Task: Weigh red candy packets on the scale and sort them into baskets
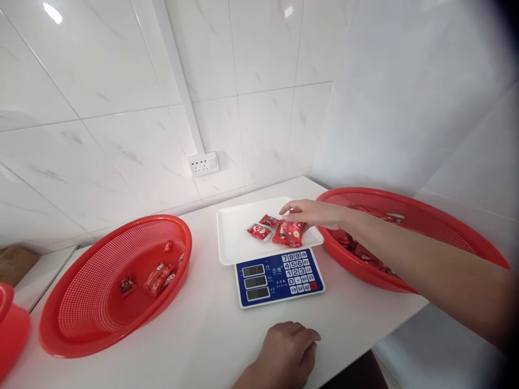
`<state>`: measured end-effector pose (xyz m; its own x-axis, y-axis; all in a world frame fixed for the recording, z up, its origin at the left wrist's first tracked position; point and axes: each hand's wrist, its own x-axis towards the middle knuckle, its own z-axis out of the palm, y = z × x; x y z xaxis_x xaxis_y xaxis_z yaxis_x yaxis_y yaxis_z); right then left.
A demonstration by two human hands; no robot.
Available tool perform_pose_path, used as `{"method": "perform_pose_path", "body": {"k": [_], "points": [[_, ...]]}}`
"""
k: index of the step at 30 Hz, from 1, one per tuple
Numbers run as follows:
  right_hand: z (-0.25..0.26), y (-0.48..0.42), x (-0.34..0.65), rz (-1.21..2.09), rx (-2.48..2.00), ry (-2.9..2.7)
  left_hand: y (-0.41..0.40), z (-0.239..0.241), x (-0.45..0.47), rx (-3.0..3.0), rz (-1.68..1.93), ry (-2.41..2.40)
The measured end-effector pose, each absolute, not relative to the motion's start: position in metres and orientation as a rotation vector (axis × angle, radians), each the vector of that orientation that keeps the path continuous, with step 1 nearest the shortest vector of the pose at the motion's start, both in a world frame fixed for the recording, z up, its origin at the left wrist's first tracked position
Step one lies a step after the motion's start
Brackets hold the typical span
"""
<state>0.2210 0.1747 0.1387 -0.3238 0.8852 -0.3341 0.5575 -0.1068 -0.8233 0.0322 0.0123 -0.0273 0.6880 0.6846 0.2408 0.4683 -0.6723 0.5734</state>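
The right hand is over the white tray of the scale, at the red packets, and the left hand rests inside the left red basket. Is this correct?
Not fully. The head view shows the left hand resting on the white table before the scale, not inside the left red basket. The right hand is over the white tray, at the red packets.
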Motion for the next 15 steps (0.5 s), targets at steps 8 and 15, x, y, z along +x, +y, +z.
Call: {"method": "perform_pose_path", "body": {"k": [8,15], "points": [[0.116,0.167,0.190,1.017,-1.440,-2.138,0.012,-0.025,0.032,2.444,0.598,0.883],[0.116,0.166,0.196,0.451,-1.426,-2.160,0.012,-0.022,0.030,2.446,0.605,0.879]]}}
